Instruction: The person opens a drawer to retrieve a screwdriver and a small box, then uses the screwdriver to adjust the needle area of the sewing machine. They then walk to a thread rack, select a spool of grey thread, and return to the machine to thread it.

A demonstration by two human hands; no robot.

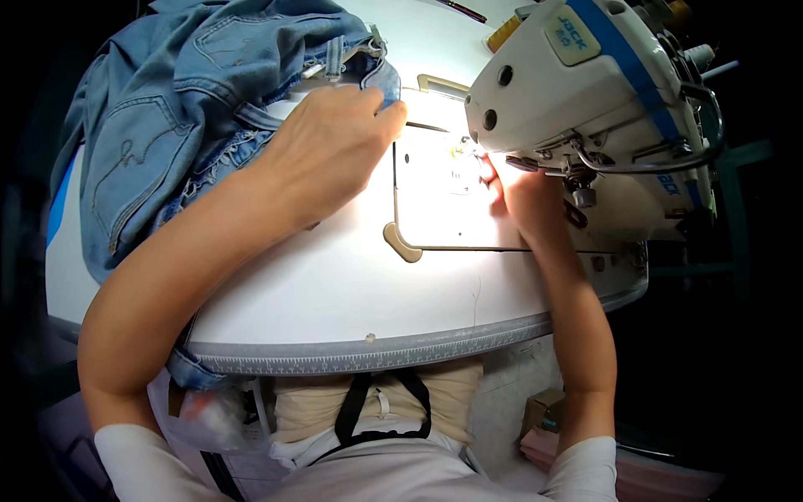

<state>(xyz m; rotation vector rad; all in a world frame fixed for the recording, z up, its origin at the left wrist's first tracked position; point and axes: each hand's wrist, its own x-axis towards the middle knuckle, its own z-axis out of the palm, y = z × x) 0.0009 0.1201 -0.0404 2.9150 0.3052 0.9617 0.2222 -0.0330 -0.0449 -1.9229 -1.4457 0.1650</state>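
Observation:
Light blue denim jeans [150,151] lie heaped on the left of the sewing table, with stitched back pockets, belt loops and frayed edges showing. My left hand [335,142] is closed on the denim waistband [383,77] at the heap's right end. Under the white sewing machine head [556,92], my right hand [527,197] reaches to the needle area with its fingers bent together. Strong lamp glare and the machine hide its fingertips in part. Whatever they pinch there is too washed out to make out. The bright needle plate [435,217] lies between both hands.
A grey ruler strip [335,358] runs along the table's curved front edge. Loose thread [475,303] lies on the white tabletop. A dark pen-like tool [462,10] is at the back. Below the table are a plastic bag [222,418] and a cardboard box [544,410].

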